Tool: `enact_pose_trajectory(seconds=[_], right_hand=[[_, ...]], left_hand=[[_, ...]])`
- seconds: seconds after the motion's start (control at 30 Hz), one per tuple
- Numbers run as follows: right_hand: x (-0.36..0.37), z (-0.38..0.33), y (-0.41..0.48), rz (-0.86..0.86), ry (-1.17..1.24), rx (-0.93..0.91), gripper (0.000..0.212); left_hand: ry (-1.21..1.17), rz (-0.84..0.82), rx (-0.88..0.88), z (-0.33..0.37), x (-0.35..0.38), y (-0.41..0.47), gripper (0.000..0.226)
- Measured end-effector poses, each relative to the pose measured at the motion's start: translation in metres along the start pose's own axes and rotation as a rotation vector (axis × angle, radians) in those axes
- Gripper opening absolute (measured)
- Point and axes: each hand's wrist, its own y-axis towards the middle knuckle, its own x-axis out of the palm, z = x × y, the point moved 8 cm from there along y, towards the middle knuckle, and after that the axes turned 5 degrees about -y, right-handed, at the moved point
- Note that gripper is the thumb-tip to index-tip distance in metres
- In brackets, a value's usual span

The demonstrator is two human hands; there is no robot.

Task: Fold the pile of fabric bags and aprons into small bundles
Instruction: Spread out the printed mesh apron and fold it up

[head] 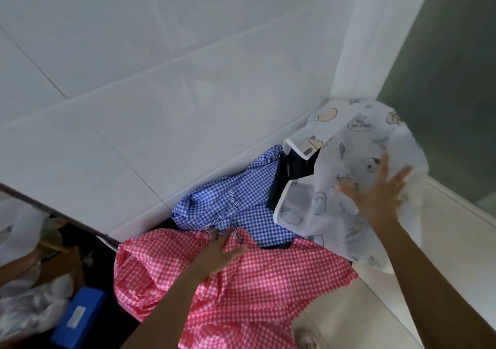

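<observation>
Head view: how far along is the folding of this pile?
Done: nothing; no folded bundle shows. In hand: the left hand rests on the pink checked fabric, the right hand lies spread on the white printed fabric. Left: those two, the blue checked fabric and a dark piece, all lying crumpled.

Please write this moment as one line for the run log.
left hand: rests on pink-and-white checked fabric | right hand: spread on white cartoon-printed fabric | blue-and-white checked fabric: crumpled between them | no folded bundle visible
</observation>
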Motion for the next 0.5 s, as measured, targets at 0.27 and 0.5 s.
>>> enact_pose_trajectory(seconds=[0.27, 0.5], right_hand=[[0.1, 0.009, -0.003, -0.576, -0.029, -0.008, 0.13], [0.139, 0.008, -0.036, -0.684, -0.134, -0.203, 0.117]], left_hand=[[-0.296, 0.214, 0.124, 0.099, -0.028, 0.017, 0.081], [-0.494, -0.098, 0.311, 0.207, 0.019, 0.051, 0.033]])
